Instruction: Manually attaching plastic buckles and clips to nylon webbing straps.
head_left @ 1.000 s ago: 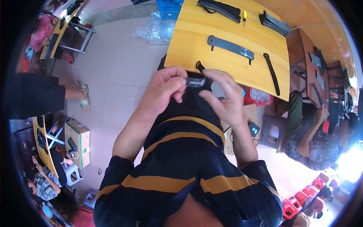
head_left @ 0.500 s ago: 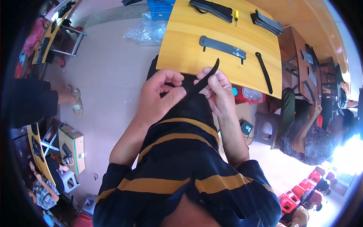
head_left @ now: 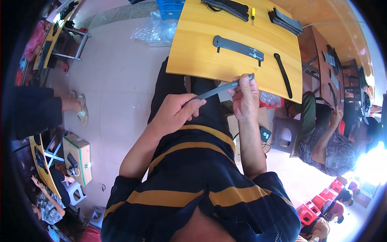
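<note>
Checking outward from your lap: the narrow grey strap (head_left: 217, 90) hangs above your dark trousers (head_left: 209, 117), before the near edge of the tabletop (head_left: 193, 48), running from eight to two o'clock. Your left hand (head_left: 176, 111) grips its lower end, fingers curled over; your right hand (head_left: 246, 94) pinches it near the upper tip. Risk noted: a loose pinch could let that short tip slip, dropping the strap lapward; uneven pull could twist it. Its end within your left hand is hidden, so folds there cannot be confirmed. Material appears smooth, thin, flexible. From the strap, at one o'clock, lies a wider grey band (head_left: 238, 47) with rounded ends and two black tabs; toward half past two, a slim black strap (head_left: 283, 74). Farther, at one o'clock: a yellow-handled screwdriver (head_left: 253, 16), slender-shafted.
</note>
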### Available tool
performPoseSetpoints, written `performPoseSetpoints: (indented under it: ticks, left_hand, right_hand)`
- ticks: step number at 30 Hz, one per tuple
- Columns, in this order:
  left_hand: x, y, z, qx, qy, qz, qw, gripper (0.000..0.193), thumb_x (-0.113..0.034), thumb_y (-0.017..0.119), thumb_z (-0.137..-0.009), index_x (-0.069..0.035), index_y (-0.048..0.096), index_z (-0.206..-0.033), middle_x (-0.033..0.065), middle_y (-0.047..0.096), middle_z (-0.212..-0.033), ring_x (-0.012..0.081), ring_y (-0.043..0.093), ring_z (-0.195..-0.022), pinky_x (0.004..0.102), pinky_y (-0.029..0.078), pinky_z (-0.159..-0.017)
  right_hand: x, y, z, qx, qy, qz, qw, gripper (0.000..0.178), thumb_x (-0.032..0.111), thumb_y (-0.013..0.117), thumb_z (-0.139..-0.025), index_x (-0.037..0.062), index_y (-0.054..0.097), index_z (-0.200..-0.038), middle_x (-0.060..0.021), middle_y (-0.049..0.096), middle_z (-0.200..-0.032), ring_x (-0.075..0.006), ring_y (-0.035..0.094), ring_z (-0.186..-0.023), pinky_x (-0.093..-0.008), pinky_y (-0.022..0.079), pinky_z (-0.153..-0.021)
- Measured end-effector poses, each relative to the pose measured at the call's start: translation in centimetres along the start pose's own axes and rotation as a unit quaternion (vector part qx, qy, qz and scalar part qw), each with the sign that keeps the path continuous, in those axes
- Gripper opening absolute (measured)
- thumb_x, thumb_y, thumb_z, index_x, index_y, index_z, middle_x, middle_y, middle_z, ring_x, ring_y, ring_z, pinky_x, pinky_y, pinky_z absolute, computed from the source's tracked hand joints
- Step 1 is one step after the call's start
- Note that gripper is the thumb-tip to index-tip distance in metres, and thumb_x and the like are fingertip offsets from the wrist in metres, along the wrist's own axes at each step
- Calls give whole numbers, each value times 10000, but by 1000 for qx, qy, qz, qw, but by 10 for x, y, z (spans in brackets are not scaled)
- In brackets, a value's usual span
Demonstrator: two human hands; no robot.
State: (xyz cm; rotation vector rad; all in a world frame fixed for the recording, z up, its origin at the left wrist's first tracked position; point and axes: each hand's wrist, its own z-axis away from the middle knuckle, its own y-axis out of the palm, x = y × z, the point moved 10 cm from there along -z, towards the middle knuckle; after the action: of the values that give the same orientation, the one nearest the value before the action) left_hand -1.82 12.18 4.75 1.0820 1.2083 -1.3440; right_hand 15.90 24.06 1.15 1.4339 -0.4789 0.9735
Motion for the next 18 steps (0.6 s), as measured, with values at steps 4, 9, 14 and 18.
performPoseSetpoints:
  ticks: [4,9,14,18]
  left_hand:
    - [11,3,-14,28,-49,32,998,290,-232,598,-1062,13,726,-1150,34,664,-740,70,583,-614,229,471,-566]
    - [20,-7,-40,-23,-57,98,993,270,-158,587,-1040,-2,723,-1214,20,681,-830,57,597,-670,210,491,-593]
    - [17,-14,-66,-105,-47,102,988,257,-129,583,-1044,-13,725,-1223,29,707,-918,67,619,-730,212,529,-646]
    - [20,-21,-87,-148,-16,91,985,256,-142,585,-1048,-20,725,-1225,16,671,-912,69,623,-771,216,538,-668]
  right_hand:
    - [24,-25,0,-22,-71,172,982,147,194,692,-1026,58,638,-1014,-18,665,-818,-98,647,-683,-231,529,-618]
    - [50,-36,-1,-30,-89,240,966,180,226,670,-1044,52,631,-1016,-7,637,-795,-91,618,-675,-222,504,-625]
    - [61,-41,-11,-29,-84,274,958,181,228,658,-1051,51,640,-1022,-12,645,-799,-82,606,-684,-214,484,-640]
    - [63,-49,-22,-28,-58,264,962,177,222,653,-1053,45,659,-1043,-13,657,-810,-82,608,-690,-214,483,-640]
